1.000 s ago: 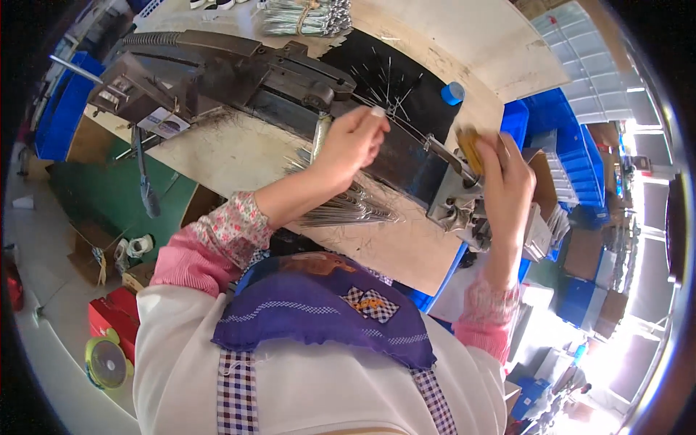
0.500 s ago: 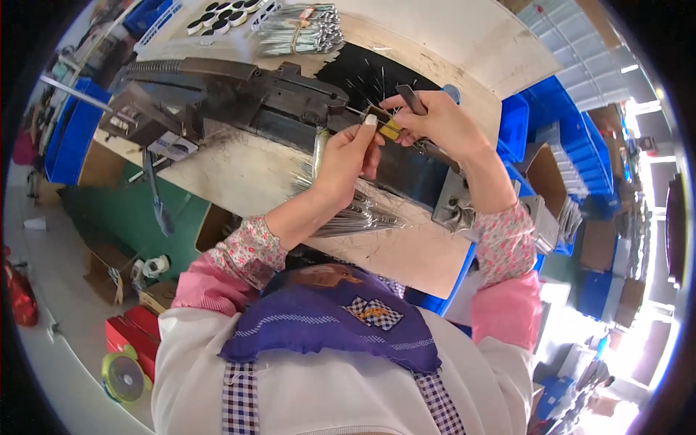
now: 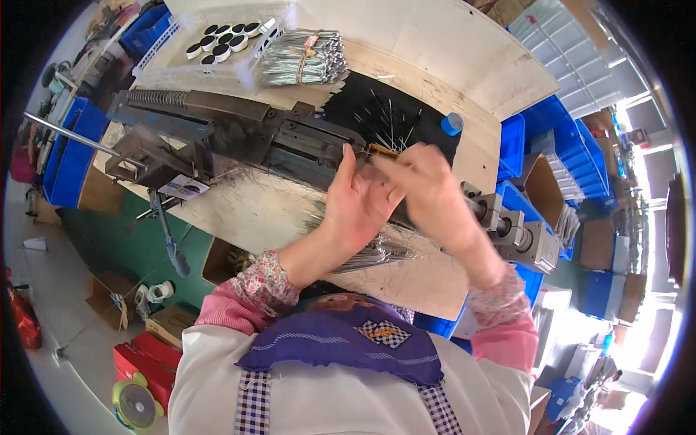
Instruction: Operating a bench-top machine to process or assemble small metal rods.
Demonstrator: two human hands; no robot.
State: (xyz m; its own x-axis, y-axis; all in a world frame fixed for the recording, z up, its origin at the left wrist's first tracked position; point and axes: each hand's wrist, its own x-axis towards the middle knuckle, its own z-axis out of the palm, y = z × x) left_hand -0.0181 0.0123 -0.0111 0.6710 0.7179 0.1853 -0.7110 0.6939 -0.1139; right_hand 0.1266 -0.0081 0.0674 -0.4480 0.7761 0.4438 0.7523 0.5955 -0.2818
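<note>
My left hand (image 3: 359, 206) is held palm up in front of a long dark metal machine (image 3: 312, 141), its thumb stretched away from the fingers and nothing visible in the palm. Just to its right, my right hand (image 3: 431, 185) is blurred by motion and overlaps the left fingertips; whether it holds anything is hidden. A yellow piece (image 3: 381, 151) shows at the machine beside the right fingers. Beyond the hands, several thin metal rods (image 3: 391, 123) lie fanned out on a black mat (image 3: 435, 130). More thin metal rods (image 3: 380, 255) lie on the table below my hands.
A tied bundle of metal rods (image 3: 304, 61) lies at the back beside a clear plastic crate (image 3: 163, 76) with black-topped white rolls. A blue round cap (image 3: 452, 124) stands at the mat's right. Shiny clamp blocks (image 3: 533, 246) end the machine; blue bins (image 3: 511, 145) stand farther right.
The left hand has opened out from its pinch. My right hand has turned and moved lower, and the dark flat bar seen in it before no longer shows. The view has shifted.
</note>
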